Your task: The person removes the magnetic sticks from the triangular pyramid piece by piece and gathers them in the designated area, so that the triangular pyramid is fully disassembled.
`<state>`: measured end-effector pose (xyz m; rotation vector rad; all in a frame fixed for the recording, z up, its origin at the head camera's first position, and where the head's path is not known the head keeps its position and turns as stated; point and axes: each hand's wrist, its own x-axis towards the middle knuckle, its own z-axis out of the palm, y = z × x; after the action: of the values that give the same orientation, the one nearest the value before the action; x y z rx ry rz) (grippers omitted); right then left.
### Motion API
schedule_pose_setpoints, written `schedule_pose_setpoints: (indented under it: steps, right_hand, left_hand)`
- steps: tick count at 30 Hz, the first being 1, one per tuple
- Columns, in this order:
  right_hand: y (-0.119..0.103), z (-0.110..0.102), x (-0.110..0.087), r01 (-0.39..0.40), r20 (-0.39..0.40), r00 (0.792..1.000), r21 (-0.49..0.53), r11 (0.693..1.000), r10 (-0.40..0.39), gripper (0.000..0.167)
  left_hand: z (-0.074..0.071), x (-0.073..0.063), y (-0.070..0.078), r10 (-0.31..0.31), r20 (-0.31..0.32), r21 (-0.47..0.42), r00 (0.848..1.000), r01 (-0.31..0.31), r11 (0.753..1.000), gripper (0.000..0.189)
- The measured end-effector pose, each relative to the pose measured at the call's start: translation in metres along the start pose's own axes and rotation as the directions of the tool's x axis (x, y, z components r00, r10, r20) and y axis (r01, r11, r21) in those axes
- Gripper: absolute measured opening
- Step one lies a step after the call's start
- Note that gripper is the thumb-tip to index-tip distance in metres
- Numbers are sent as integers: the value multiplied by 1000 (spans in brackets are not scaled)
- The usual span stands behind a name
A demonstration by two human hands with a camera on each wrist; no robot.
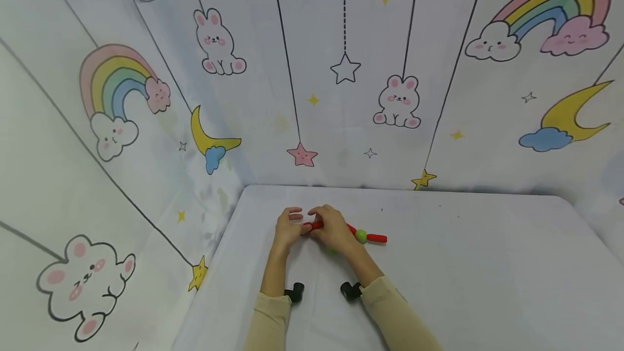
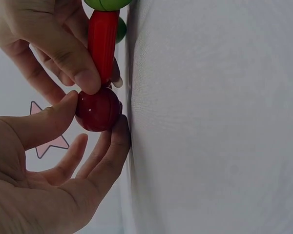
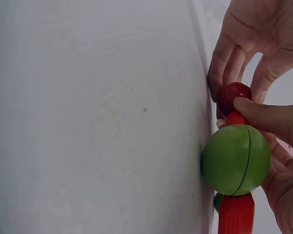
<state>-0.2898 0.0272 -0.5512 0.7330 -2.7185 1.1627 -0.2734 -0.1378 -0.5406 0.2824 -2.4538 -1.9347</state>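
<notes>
Red ball [image 2: 98, 112] pinched between thumb and fingers, a person's left hand [image 1: 289, 228] meets the right hand [image 1: 333, 226], which grips a red rod [image 2: 103, 44] whose end touches the ball, toward the far side of a white table [image 1: 487, 264]. At the rod's other end sits a green ball [image 3: 234, 160], a second red rod [image 3: 236, 214] beyond it, before a backdrop [image 1: 258, 96] printed with rabbits, stars and rainbows.
</notes>
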Motion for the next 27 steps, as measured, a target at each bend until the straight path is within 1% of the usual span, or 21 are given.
schedule_pose_setpoints:
  steps: [3,5,8,11,13,15,18,20,25,27]
  right_hand:
    - [2,0,0,9,-12,1000,-3,1000,-9,49]
    - [3,0,-1,11,-12,1000,0,1000,-11,50]
    - [6,0,-1,4,-5,1000,2,1000,-4,50]
    - [7,-1,-2,-8,7,1000,17,1000,7,51]
    - [7,-1,-2,-5,30,1000,36,999,4,51]
    - [6,-1,-1,5,59,998,66,998,-9,52]
    - [5,0,-1,15,102,994,111,994,-27,54]
    - [5,1,-1,15,118,993,128,992,-30,55]
    - [2,-2,-4,-20,133,991,110,994,5,54]
    - [0,-5,-4,-32,133,991,104,994,18,53]
  left_hand:
    - [0,0,0,-5,8,7,1000,5,1000,58]
    - [-1,0,0,-1,-1,15,1000,1,1000,58]
    - [-5,1,-1,-6,-51,22,999,7,1000,56]
    - [-11,2,-2,-14,-90,-4,996,14,1000,55]
    - [-15,2,-2,-20,-85,-27,996,18,999,55]
    - [-18,3,-1,-21,-66,-42,998,18,999,55]
    - [-22,3,1,-16,-41,-35,999,14,999,55]
    - [-24,3,1,-16,-32,-26,999,16,1000,55]
    - [-28,5,0,-35,-13,-35,999,34,999,56]
    - [-30,7,2,-28,-15,-41,999,27,999,56]
